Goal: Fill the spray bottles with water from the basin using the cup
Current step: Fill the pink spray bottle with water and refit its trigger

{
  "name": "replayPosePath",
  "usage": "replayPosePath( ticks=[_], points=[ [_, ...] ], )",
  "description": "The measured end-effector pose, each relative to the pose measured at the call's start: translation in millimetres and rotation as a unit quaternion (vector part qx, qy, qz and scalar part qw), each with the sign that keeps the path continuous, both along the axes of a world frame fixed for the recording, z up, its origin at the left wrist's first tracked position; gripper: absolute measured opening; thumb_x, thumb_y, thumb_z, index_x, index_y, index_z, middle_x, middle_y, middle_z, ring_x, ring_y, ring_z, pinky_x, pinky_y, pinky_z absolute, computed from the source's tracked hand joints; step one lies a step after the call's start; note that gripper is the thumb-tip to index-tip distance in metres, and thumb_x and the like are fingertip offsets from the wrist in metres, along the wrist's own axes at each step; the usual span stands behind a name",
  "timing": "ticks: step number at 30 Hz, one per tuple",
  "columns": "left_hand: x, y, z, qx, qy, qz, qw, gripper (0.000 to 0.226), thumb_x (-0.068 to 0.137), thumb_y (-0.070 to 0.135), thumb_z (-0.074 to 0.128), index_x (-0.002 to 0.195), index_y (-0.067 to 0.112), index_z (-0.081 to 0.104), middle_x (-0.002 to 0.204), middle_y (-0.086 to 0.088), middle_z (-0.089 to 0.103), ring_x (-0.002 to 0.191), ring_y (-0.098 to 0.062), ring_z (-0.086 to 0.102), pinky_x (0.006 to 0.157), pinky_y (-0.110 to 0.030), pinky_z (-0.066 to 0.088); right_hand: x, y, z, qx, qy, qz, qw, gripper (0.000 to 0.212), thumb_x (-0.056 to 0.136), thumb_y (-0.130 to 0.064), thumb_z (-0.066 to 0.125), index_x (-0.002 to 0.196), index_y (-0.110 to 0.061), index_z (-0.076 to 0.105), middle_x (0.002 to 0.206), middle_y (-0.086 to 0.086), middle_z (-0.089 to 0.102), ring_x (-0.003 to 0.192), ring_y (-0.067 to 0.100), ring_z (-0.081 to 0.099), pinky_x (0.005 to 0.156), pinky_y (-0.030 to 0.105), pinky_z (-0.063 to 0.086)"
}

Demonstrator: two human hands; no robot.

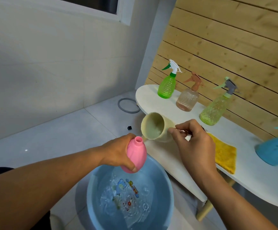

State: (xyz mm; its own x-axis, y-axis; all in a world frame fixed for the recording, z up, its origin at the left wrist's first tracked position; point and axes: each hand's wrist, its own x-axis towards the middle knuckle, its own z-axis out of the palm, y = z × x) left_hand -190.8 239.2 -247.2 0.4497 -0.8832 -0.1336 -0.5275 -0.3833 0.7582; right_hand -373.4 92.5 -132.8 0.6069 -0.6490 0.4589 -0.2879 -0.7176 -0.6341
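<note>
My left hand [118,153] grips a pink bottle [135,155] with no spray head, its open neck pointing up, above the blue basin [166,196] of rippling water. My right hand [193,145] holds the cream cup [155,127] by its handle, tipped toward the bottle's neck with water inside; the cup's lip sits just right of the neck. On the white table [251,171] stand a green spray bottle [166,85], a clear pinkish spray bottle [187,98], a pale yellow-green spray bottle [214,110] and, at the right edge, a blue spray bottle [276,150].
A yellow cloth [226,156] lies on the table near my right hand. A grey ring [129,105] and a small black cube [129,127] lie on the tiled floor. A wooden slat wall [234,47] backs the table.
</note>
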Motion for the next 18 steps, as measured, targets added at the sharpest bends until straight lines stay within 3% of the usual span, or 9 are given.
replayPosePath(
  ticks=[3,7,10,15,18],
  points=[
    [1,2,-3,-0.010,0.026,0.015,1.000,0.096,0.059,0.035,0.098,0.133,0.042,0.038,0.122,0.014,0.055,0.113,-0.013,0.058,0.085,-0.037,0.062,3,-13,-12,0.099,0.012,-0.015,0.995,0.016,0.087,-0.037,0.076,0.082,-0.027,0.065,0.080,-0.027,0.065,0.079,-0.005,0.060,0.065,0.026,0.043],
    [5,5,-3,-0.013,0.044,0.039,0.998,0.096,0.061,0.027,0.098,0.135,0.038,0.038,0.123,0.012,0.054,0.114,-0.014,0.057,0.085,-0.034,0.061,10,-25,-37,0.176,0.041,-0.022,0.983,0.021,0.086,-0.041,0.077,0.079,-0.025,0.066,0.075,-0.012,0.072,0.079,0.011,0.068,0.067,0.032,0.050],
    [9,9,-4,-0.005,0.049,0.044,0.998,0.095,0.060,0.025,0.098,0.134,0.037,0.039,0.123,0.011,0.054,0.114,-0.016,0.058,0.087,-0.039,0.061,16,-29,-56,0.195,0.073,-0.023,0.978,0.024,0.085,-0.044,0.076,0.077,-0.025,0.065,0.074,-0.013,0.071,0.078,0.012,0.067,0.073,0.038,0.055],
    [12,19,-9,0.015,0.031,0.049,0.998,0.094,0.062,0.021,0.097,0.134,0.033,0.038,0.120,0.012,0.053,0.108,-0.012,0.057,0.076,-0.025,0.056,23,-35,-83,0.202,0.115,-0.025,0.972,0.024,0.084,-0.048,0.075,0.077,-0.027,0.065,0.079,-0.012,0.073,0.081,0.014,0.070,0.072,0.043,0.059],
    [14,22,-11,0.017,0.034,0.056,0.998,0.095,0.061,0.022,0.098,0.133,0.034,0.039,0.120,0.012,0.053,0.109,-0.014,0.058,0.077,-0.027,0.057,29,-45,-101,0.209,0.150,-0.024,0.966,0.022,0.084,-0.041,0.075,0.077,-0.023,0.066,0.073,-0.007,0.073,0.073,0.020,0.070,0.069,0.044,0.061]
  ],
)
